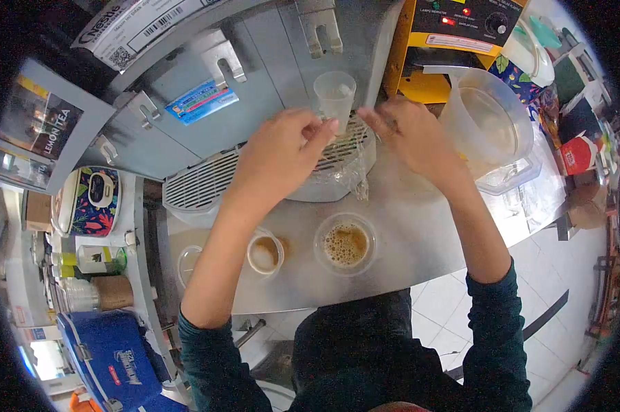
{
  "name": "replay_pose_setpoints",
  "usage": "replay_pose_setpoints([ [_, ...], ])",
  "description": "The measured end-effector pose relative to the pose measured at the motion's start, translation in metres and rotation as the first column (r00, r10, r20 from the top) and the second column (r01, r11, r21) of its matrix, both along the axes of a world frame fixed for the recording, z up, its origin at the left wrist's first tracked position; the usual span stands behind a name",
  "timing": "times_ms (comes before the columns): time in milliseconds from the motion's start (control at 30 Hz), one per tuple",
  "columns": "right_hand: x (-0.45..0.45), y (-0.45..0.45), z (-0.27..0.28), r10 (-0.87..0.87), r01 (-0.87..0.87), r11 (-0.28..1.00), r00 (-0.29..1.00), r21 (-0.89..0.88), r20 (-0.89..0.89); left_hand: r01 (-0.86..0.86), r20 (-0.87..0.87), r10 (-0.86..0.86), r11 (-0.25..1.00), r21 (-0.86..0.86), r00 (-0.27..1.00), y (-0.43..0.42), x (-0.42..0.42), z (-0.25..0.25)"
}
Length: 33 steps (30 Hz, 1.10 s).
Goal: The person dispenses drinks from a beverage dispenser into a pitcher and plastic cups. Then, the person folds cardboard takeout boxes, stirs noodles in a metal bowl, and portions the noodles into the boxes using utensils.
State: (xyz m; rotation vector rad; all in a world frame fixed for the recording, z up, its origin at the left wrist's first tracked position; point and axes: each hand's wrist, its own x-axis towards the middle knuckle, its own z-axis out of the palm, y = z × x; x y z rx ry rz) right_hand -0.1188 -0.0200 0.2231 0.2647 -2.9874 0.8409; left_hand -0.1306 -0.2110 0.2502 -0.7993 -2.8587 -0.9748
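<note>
Seeing the left hand (282, 147) with its fingers curled in and thumb tip overlapping the lower side of a translucent plastic cup (336, 96). Can't tell whether actually gripping it or just touching. Can see that cup roughly upright between both hands, over the right end of a slotted drip tray (200, 184).

Looking at the right hand (416, 141) next: fingers loosely bent, kinda blurry, reaching in just beside the cup from the right. Can't tell if touching it, or whether holding anything.

Also noticing some crinkly clear plastic film (358, 180) hanging off the tray edge, just below and between the hands. Further down, nearer the body, can spot a clear cup of frothy brown drink (345, 245), plus a smaller cup of pale-foamed drink (264, 254) right beside the left forearm. Over to the right of the right hand, can see a big translucent pitcher (464, 110). Straight past both hands, facing a grey drinks dispenser (275, 62) with metal brackets.
</note>
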Motion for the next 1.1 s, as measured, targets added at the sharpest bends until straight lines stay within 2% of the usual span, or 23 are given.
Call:
replay_pose_setpoints([
  [33, 0.001, -0.001, 0.001, 0.025, -0.028, 0.996, 0.999, 0.084, 0.029, -0.014, -0.019, 0.014, 1.000, -0.020, 1.000, -0.004, 0.000, -0.003],
  [133, 0.013, -0.006, -0.025, 0.079, -0.013, 0.979, 0.944, 0.202, -0.321, -0.056, -0.152, 0.032, 0.986, -0.158, 0.988, -0.016, -0.006, -0.023],
  [233, 0.014, -0.005, -0.042, 0.018, 0.089, 0.971, 0.899, 0.222, -0.437, -0.085, -0.193, 0.070, 0.994, -0.071, 0.979, -0.023, -0.007, -0.033],
  [333, 0.004, -0.001, -0.027, -0.043, 0.015, 0.992, 0.974, -0.126, -0.224, -0.042, -0.255, 0.075, 0.990, 0.133, 0.964, -0.017, -0.014, -0.022],
  [433, -0.011, -0.014, -0.002, -0.108, -0.125, 0.842, 0.913, -0.524, -0.393, -0.056, -0.181, 0.113, 0.954, 0.293, 0.977, -0.001, -0.020, 0.007],
  [533, -0.028, -0.024, 0.018, -0.135, -0.232, 0.753, 0.861, -0.616, -0.490, -0.007, -0.221, 0.107, 0.911, 0.412, 0.970, 0.016, -0.029, 0.024],
  [633, -0.031, -0.029, 0.044, 0.139, -0.311, 0.589, 0.948, -0.746, -0.286, -0.009, -0.261, 0.082, 0.963, 0.269, 0.962, 0.018, -0.044, 0.029],
  [667, -0.042, -0.016, 0.055, 0.399, -0.467, 0.656, 0.881, -0.593, -0.253, 0.039, -0.315, 0.064, 0.950, 0.310, 0.947, 0.020, -0.046, 0.029],
  [700, -0.061, 0.008, 0.066, 0.624, -0.624, 0.654, 0.765, -0.427, -0.162, 0.090, -0.370, 0.049, 0.933, 0.349, 0.928, 0.025, -0.046, 0.028],
  [733, -0.062, 0.007, 0.066, 0.608, -0.634, 0.679, 0.768, -0.370, -0.201, 0.142, -0.424, 0.037, 0.912, 0.384, 0.905, 0.029, -0.047, 0.027],
  [767, -0.059, 0.001, 0.072, 0.591, -0.638, 0.704, 0.770, -0.312, -0.240, 0.136, -0.395, 0.049, 0.894, 0.426, 0.917, 0.033, -0.046, 0.025],
  [800, -0.046, -0.021, 0.054, 0.317, -0.490, 0.776, 0.847, -0.397, -0.427, 0.130, -0.366, 0.057, 0.875, 0.467, 0.929, 0.036, -0.046, 0.023],
  [867, -0.043, -0.049, 0.038, -0.054, -0.331, 0.768, 0.820, -0.548, -0.570, 0.112, -0.315, 0.075, 0.837, 0.535, 0.946, 0.043, -0.043, 0.021],
  [933, -0.049, -0.058, 0.032, -0.171, -0.309, 0.717, 0.792, -0.625, -0.587, 0.090, -0.276, 0.095, 0.804, 0.588, 0.956, 0.047, -0.040, 0.021],
  [1033, -0.047, -0.059, 0.033, -0.185, -0.315, 0.712, 0.778, -0.627, -0.601, 0.151, -0.327, 0.054, 0.809, 0.568, 0.944, 0.043, -0.042, 0.023],
  [1100, -0.048, -0.058, 0.035, -0.167, -0.321, 0.726, 0.775, -0.608, -0.609, 0.165, -0.412, 0.040, 0.877, 0.451, 0.911, 0.036, -0.046, 0.027],
])
